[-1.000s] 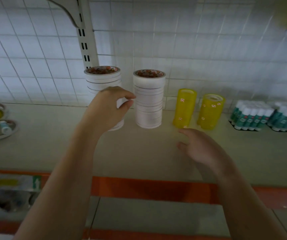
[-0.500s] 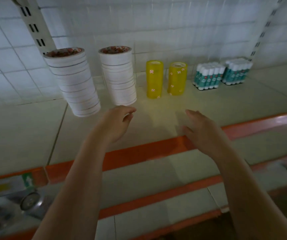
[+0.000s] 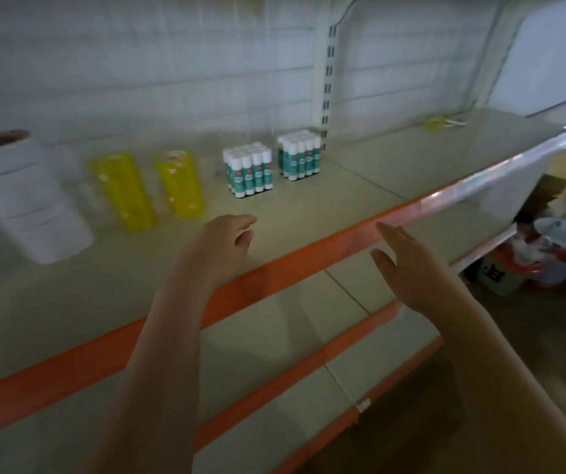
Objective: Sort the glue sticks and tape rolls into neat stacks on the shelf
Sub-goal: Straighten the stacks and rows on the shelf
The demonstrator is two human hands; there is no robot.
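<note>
The long grey metal shelf with an orange front edge (image 3: 308, 213) carries all the goods in a row toward its back. At 9 o'clock stands a tall stack of white tape rolls (image 3: 25, 196), blurred and leaning in the wide-angle view. Just beside it, toward 10 o'clock, are 2 stacks of translucent yellow tape rolls, the left yellow stack (image 3: 122, 191) and the right yellow stack (image 3: 180, 183), standing near each other but apart. Toward 11 o'clock are 2 square blocks of white-capped, teal-labelled glue sticks standing upright: the nearer block (image 3: 249, 172) and, just beside it toward 12 o'clock, the farther block (image 3: 300, 155).

The left hand (image 3: 220, 248) hangs over the front part of the shelf with its fingers loosely curled, holding nothing and touching none of the goods. The right hand (image 3: 408, 265) is in front of the orange edge, fingers straight and together, palm turned inward, also empty.

At 1 o'clock, far along the shelf, lies a small yellowish item (image 3: 440, 123), too blurred to identify. At 3 o'clock, white and orange buckets (image 3: 548, 261) sit on the floor.
</note>
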